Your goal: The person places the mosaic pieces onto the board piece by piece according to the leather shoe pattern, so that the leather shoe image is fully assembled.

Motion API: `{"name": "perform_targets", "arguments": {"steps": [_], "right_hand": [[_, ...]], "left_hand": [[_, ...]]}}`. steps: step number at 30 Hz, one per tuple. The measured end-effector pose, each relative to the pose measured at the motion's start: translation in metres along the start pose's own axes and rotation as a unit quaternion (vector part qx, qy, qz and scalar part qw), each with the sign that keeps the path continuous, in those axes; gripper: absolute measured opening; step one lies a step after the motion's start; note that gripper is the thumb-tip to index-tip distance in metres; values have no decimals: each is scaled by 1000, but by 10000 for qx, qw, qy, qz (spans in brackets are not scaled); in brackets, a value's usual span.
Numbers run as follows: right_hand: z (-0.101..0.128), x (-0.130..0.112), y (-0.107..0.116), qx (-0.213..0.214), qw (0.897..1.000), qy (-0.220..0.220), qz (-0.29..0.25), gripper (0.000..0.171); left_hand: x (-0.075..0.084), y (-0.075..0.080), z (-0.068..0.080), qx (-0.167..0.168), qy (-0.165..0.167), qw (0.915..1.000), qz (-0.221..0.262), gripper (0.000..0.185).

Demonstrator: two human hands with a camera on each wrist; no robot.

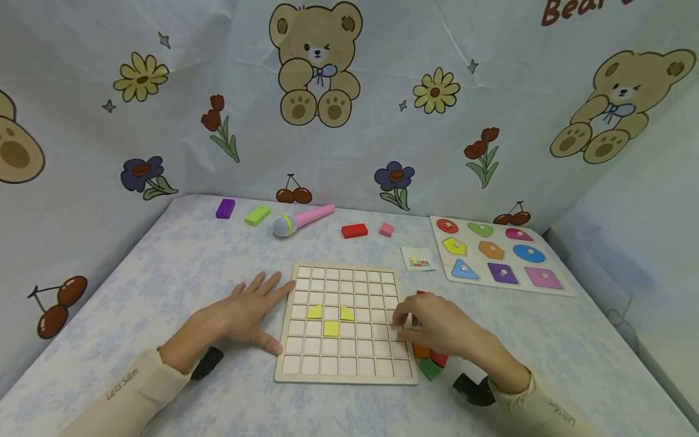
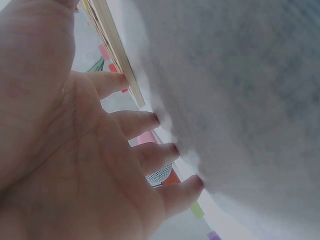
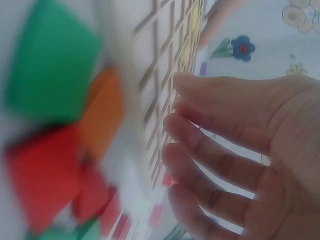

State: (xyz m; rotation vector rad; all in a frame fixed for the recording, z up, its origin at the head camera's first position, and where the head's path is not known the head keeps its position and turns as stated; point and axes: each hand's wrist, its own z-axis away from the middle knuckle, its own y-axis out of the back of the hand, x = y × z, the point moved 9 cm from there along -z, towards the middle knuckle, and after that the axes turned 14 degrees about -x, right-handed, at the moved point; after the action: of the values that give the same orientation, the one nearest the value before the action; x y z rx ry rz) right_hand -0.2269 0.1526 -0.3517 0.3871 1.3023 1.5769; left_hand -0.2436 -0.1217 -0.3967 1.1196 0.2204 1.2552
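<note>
Wooden, light and stiff, the grid board (image 1: 346,325) is steadied by the flat left hand (image 1: 247,312), while the right hand (image 1: 437,325) hovers loosely curled, seemingly empty.

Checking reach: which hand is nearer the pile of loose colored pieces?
Right. The right hand hovers directly over the loose pieces at the grid board's right edge; the left hand lies flat across the board.

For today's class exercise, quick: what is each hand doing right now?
Left hand: open, flat beside the grid board.
Right hand: open, holding nothing.
</note>
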Motion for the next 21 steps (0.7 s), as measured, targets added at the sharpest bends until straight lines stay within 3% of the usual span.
{"name": "perform_targets", "arguments": {"steps": [12,17,21], "right_hand": [[24,34,-16,-446,9975,-255,-483,16],[26,36,-19,-368,9977,-78,-566,17],[25,35,-17,-218,9992,-33,-322,17]], "left_hand": [[3,0,0,-26,-13,10000,33,123],[3,0,0,-23,-10,10000,-24,123],[3,0,1,-8,-15,10000,-31,123]]}}
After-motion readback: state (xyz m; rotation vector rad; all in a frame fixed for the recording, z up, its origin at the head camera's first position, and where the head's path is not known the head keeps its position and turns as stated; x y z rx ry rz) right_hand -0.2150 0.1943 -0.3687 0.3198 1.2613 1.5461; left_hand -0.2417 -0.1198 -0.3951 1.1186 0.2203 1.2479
